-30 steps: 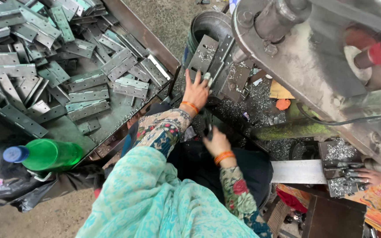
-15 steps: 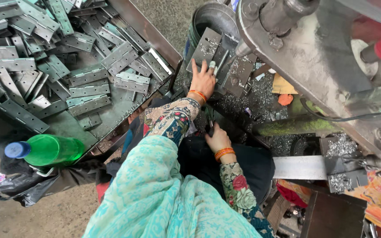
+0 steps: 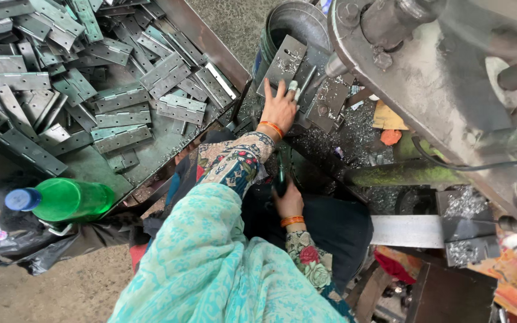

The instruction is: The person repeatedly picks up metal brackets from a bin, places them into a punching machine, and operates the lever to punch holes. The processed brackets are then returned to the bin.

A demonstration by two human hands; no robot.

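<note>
My left hand (image 3: 279, 109) lies with fingers spread on a grey metal hinge plate (image 3: 282, 60) that rests on the machine bed beside a drill spindle (image 3: 335, 64). An orange bangle sits on its wrist, above a floral sleeve. Lower down, my right hand (image 3: 288, 202) is closed around a dark lever handle (image 3: 280, 173) near my lap, also with an orange bangle. A second drilled plate (image 3: 328, 103) lies just right of my left hand, among metal shavings.
A tray (image 3: 207, 42) at the left holds several grey hinge plates (image 3: 121, 90). A green bottle with a blue cap (image 3: 61, 200) lies at its near corner. A round metal bucket (image 3: 297, 21) stands behind the plate. The large machine body (image 3: 444, 78) fills the right side.
My left hand has slid farther up onto the hinge plate, pushing it toward the spindle. My right hand has dropped lower and closed on the dark lever handle.
</note>
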